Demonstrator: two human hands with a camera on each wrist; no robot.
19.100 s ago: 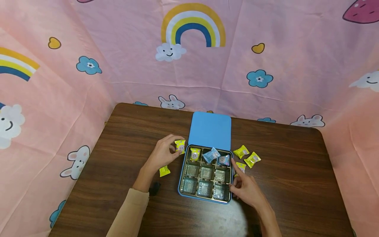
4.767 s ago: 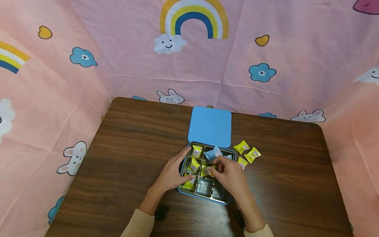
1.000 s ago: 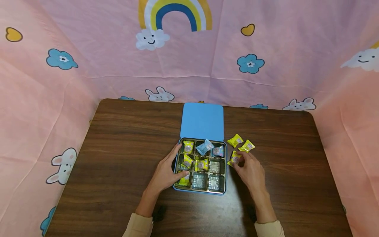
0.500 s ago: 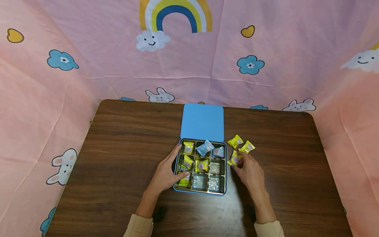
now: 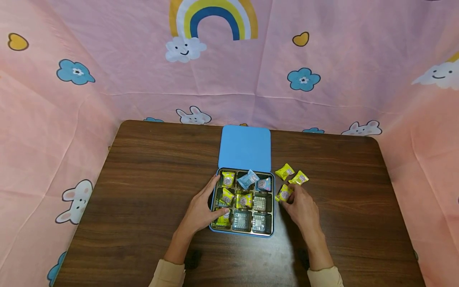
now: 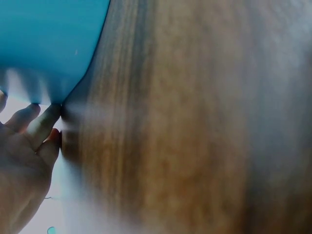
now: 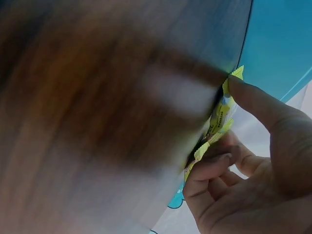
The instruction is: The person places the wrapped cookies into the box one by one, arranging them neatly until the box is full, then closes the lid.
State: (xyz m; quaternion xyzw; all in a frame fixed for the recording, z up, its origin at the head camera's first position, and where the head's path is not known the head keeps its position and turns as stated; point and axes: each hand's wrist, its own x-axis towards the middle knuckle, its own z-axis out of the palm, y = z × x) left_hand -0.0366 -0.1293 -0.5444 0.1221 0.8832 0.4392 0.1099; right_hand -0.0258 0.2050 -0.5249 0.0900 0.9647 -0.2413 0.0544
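Observation:
A blue tin (image 5: 242,233) holds a gold tray divided into compartments. Blue-wrapped candies (image 5: 248,179) lie in its back row beside a yellow one (image 5: 228,179). More yellow candies (image 5: 244,199) sit in the left column and the centre. My left hand (image 5: 199,209) rests along the tin's left side, its thumb over the front-left candy (image 5: 223,217); the left wrist view shows fingers touching the blue wall (image 6: 44,83). Just right of the tin, my right hand (image 5: 303,207) pinches a yellow candy (image 5: 285,193) between thumb and fingers, seen edge-on as a candy wrapper (image 7: 219,117) in the right wrist view.
Two yellow candies, one (image 5: 285,171) behind the other (image 5: 299,177), lie on the wooden table (image 5: 161,167) right of the tin. The blue lid (image 5: 245,147) lies flat behind the tin. A pink patterned cloth (image 5: 229,79) closes off the back and sides.
Since the oldest frame, yellow candies have entered the left column and centre. My right hand has gone from the centre compartment to the loose candy. The last second shows only a slight shift.

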